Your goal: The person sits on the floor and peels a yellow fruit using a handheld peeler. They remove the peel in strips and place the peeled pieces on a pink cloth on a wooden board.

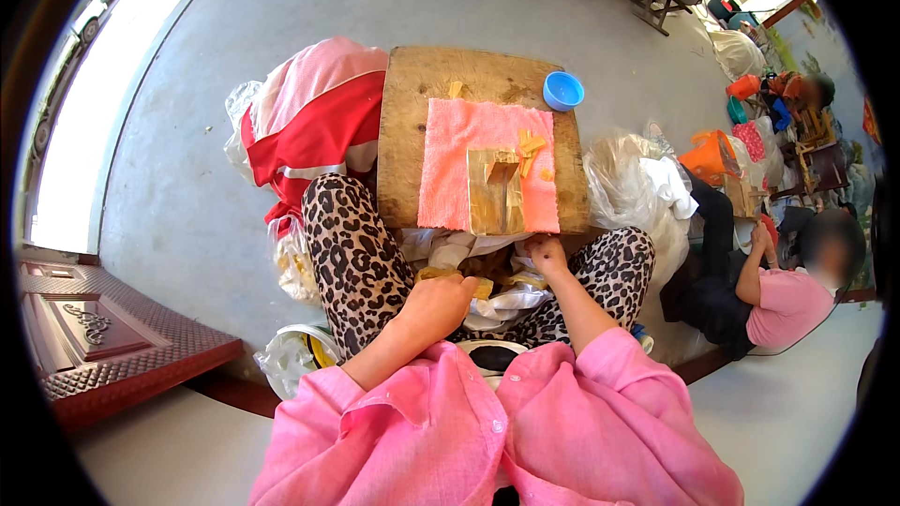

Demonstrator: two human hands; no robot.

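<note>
My left hand [439, 303] is over my lap, its fingers closed on a yellow strip [484, 288] that shows at the fingertips. Close to the near table edge, my right hand [547, 254] has curled fingers; whether anything is in them is hidden. Between my knees hangs an open white plastic bag [503, 302] with yellowish-brown pieces inside. Before me a pink towel [446, 154] lies on a worn wooden table [408, 133]. A wooden block [485, 214] with a raised piece and a dark slot stands on the towel. Several yellow strips [531, 144] lie beside it.
A blue plastic bowl [563, 91] sits at the table's far right corner. Red and pink cloth [323, 105] is heaped left of the table, clear plastic bags [622, 176] right. Another person [787, 309] sits at the right. A bucket [295, 358] stands by my left leg.
</note>
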